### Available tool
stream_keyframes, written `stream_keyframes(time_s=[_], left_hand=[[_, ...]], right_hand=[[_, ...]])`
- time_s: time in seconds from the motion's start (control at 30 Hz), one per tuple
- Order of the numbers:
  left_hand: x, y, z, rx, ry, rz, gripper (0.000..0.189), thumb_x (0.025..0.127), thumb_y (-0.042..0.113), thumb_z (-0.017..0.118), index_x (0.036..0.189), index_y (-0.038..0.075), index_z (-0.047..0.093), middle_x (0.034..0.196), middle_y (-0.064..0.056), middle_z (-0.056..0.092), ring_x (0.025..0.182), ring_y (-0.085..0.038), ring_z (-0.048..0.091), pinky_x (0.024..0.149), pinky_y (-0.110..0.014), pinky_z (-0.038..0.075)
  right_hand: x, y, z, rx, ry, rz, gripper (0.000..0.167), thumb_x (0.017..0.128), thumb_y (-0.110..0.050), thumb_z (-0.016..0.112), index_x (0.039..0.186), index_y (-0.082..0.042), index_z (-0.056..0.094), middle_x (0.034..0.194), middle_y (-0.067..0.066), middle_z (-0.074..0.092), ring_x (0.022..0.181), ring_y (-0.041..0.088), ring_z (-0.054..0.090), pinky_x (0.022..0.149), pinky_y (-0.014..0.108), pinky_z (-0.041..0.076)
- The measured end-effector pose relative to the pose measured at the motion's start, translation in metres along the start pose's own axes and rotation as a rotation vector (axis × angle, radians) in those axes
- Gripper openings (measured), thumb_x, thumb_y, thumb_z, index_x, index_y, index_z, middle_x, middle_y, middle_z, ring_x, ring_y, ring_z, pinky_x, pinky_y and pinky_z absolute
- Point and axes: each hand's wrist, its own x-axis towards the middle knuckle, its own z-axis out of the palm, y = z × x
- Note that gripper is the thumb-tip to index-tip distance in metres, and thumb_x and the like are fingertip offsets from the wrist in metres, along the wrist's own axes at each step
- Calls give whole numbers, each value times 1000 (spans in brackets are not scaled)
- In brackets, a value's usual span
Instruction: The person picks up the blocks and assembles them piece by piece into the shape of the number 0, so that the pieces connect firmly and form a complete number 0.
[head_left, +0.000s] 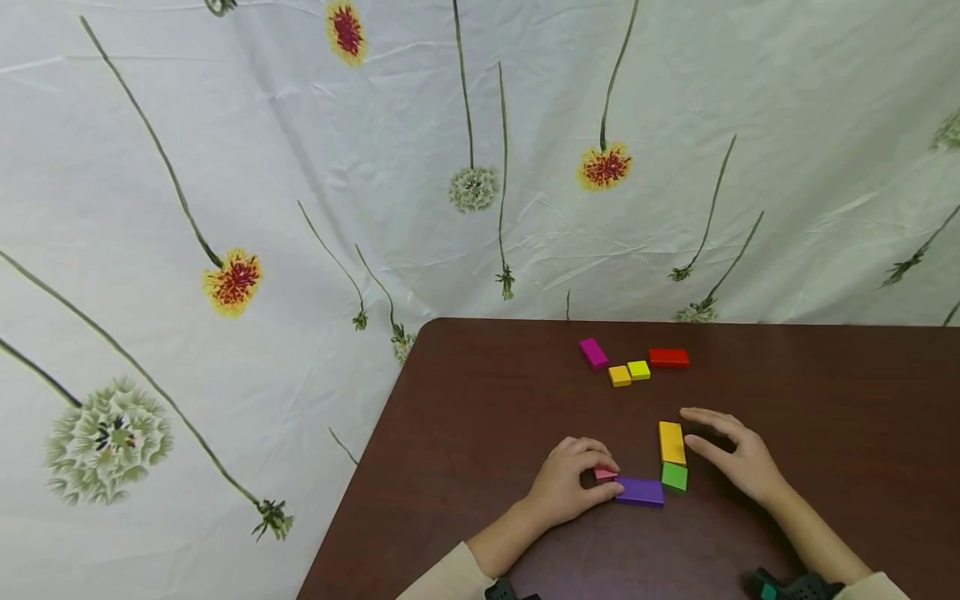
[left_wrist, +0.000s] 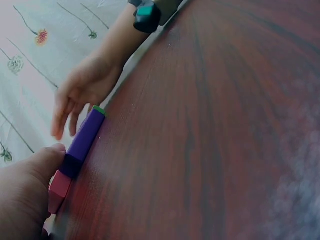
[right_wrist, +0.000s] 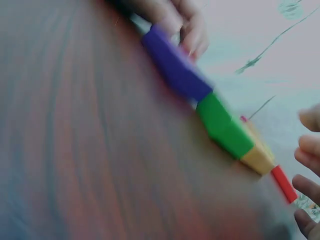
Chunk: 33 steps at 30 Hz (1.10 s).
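My left hand (head_left: 572, 483) holds a pink block (head_left: 604, 474) between curled fingers and thumb, with the thumb tip at the left end of a flat purple block (head_left: 641, 492). Much of the pink block is hidden by the fingers in the head view; the left wrist view shows it end to end with the purple one. A green block (head_left: 674, 476) stands by the purple block's right end, and a long orange-yellow block (head_left: 672, 442) continues away from it. Just right of these, my right hand (head_left: 738, 458) is spread with fingers apart and nothing in it.
Farther back on the brown table (head_left: 495, 375) lie a magenta block (head_left: 594, 353), a small orange block (head_left: 619, 377), a small yellow block (head_left: 638, 370) and a long red block (head_left: 668, 358). A flower-printed cloth (head_left: 390, 150) hangs behind the table and along its left side.
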Motion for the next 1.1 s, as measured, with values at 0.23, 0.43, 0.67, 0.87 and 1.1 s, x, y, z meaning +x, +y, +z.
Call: stream_keyframes(time_s=[0.23, 0.43, 0.67, 0.87, 1.1], left_hand=[[1, 0, 1, -14, -16, -30, 19, 82, 30, 80, 95, 17, 74, 105, 6, 64, 98, -9, 55, 92, -23, 41], [1, 1, 1, -7, -21, -36, 19, 82, 30, 80, 95, 18, 74, 105, 6, 65, 99, -9, 55, 92, -23, 41], [1, 2, 0, -1, -31, -37, 20, 82, 31, 80, 95, 18, 73, 105, 6, 65, 100, -9, 55, 93, -22, 40], [1, 2, -1, -6, -30, -41, 20, 82, 31, 80, 96, 17, 74, 106, 6, 64, 100, -10, 55, 93, -23, 40], [0, 1, -1, -23, 1, -27, 18, 84, 31, 78, 96, 17, 74, 107, 5, 65, 104, -10, 54, 95, -29, 40]], right_hand=[[-14, -8, 10, 19, 52, -55, 35, 87, -11, 74, 122, -9, 69, 124, -2, 63, 116, -7, 41, 90, 10, 28], [-23, -14, 21, -5, 61, -88, 38, 84, -10, 76, 122, -10, 69, 123, 6, 64, 116, -5, 41, 91, 9, 27], [-26, -13, 26, -64, 82, -139, 35, 81, -9, 79, 115, -9, 73, 117, 4, 67, 113, -5, 44, 91, 10, 28], [-24, -9, 28, -99, 93, -174, 32, 78, -8, 81, 110, -11, 75, 113, 1, 68, 111, -4, 46, 90, 7, 28], [-23, -7, 28, -107, 100, -209, 33, 76, -6, 82, 108, -10, 75, 113, 2, 69, 111, -3, 47, 92, 6, 27]])
